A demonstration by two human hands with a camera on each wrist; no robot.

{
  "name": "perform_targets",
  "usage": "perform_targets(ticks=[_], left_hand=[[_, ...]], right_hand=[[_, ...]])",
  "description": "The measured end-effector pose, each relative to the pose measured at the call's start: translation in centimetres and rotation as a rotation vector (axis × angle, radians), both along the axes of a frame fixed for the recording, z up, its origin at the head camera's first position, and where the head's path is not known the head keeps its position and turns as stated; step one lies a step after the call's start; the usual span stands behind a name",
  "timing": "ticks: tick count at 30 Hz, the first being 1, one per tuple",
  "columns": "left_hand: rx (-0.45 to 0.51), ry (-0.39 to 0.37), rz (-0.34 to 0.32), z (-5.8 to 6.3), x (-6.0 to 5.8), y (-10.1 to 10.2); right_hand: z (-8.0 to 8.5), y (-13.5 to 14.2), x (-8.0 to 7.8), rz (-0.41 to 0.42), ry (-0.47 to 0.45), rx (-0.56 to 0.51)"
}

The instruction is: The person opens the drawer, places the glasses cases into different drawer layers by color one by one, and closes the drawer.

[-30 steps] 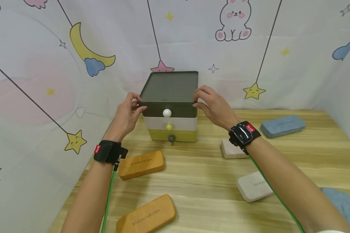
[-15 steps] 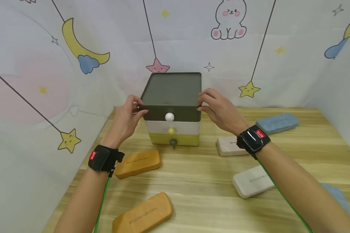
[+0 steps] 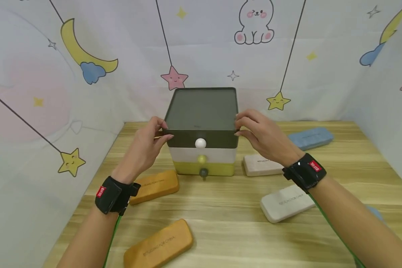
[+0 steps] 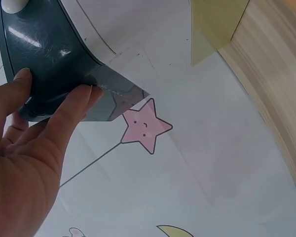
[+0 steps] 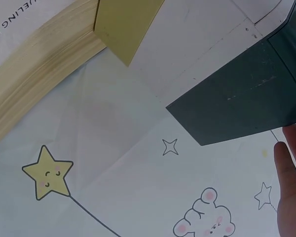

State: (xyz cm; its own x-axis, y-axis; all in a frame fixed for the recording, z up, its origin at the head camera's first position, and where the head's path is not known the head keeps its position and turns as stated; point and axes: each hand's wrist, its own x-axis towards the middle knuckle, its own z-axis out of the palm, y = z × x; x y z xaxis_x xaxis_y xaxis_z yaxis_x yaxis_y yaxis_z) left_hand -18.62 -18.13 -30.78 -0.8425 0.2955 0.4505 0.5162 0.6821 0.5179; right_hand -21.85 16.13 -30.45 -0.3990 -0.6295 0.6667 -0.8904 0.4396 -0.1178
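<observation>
**Drawer box [image 3: 202, 128] gripped at both front corners**

At mid-frame, the left hand [image 3: 144, 145] pinches the box's left corner, thumb in front; the right hand [image 3: 268, 137] pinches the right. Compared with a second ago, the box sits lower, baring more of the pink star [image 3: 174, 77]. Below lies a wood-grain table [image 3: 234, 238]; behind, a cartoon-printed backdrop [image 3: 207, 33].
</observation>
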Motion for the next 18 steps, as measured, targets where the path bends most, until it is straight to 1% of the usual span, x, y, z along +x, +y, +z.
perform_targets(ticks=[6, 11, 14, 18], left_hand=[[-0.014, 0.028, -0.048, 0.0, 1.1, 0.9], [-0.017, 0.022, -0.071, -0.1, 2.1, 1.8], [-0.022, 0.007, -0.084, -0.2, 2.7, 2.3], [-0.03, 0.007, -0.1, -0.4, 3.3, 3.1]], right_hand=[[0.2, 1.4, 1.5, -0.008, 0.021, 0.009], [0.3, 2.5, 2.8, -0.017, 0.033, 0.017], [0.2, 3.2, 3.5, -0.019, 0.037, 0.018], [0.2, 4.1, 4.4, -0.028, 0.036, 0.023]])
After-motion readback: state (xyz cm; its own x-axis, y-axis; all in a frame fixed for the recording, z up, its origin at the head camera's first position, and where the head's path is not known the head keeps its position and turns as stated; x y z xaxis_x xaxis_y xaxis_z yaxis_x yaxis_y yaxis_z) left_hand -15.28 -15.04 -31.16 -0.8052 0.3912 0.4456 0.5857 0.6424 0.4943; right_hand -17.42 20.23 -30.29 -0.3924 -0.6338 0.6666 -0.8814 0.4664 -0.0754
